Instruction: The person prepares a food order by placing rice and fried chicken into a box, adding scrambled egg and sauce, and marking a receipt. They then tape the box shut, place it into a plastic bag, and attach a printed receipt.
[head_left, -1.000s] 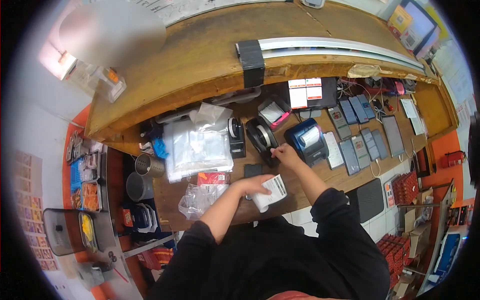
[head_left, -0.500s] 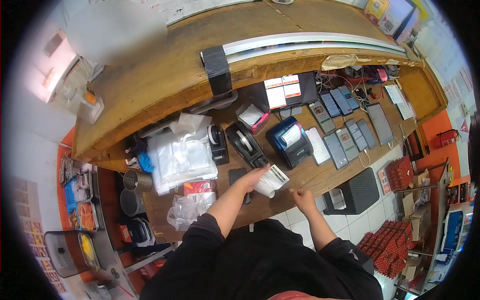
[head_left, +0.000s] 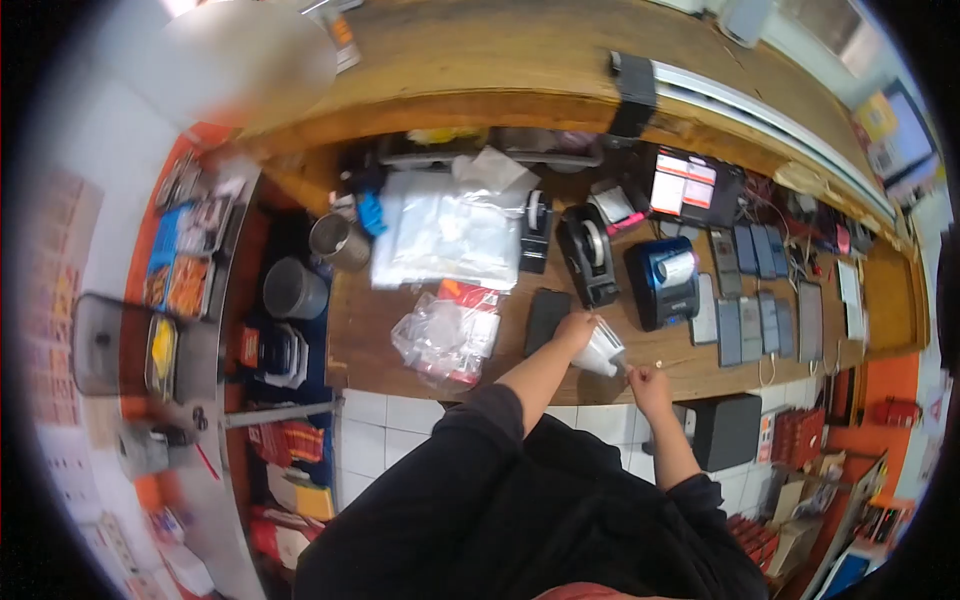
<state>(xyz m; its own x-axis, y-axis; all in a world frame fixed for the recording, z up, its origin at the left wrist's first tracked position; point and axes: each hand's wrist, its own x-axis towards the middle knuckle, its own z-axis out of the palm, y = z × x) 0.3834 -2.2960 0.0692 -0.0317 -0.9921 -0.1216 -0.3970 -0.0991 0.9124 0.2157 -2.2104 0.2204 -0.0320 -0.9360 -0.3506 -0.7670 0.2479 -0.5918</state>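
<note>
My left hand (head_left: 574, 332) grips a curled white printed paper slip (head_left: 600, 350) over the front part of the wooden desk. Fingers pinched, my right hand (head_left: 648, 385) is at the slip's right end; whether it holds the slip's edge or something small is too fine to make out. A dark smartphone (head_left: 546, 318) lies just left of my left hand. Behind the slip stand a black tape dispenser (head_left: 588, 255) and a blue-and-black receipt printer (head_left: 662, 285) with paper coming out of its top.
Clear plastic bags (head_left: 445, 230) are stacked at the left, with a crumpled bag (head_left: 430, 335) and a red-and-white packet in front. Several phones (head_left: 750, 325) lie in rows at the right. A raised wooden counter (head_left: 480, 100) runs along the back, and a dark stool (head_left: 725, 430) stands below the desk edge.
The view has swung left, so the desk appears further right. My right hand has come closer to the paper slip, which my left hand still grips.
</note>
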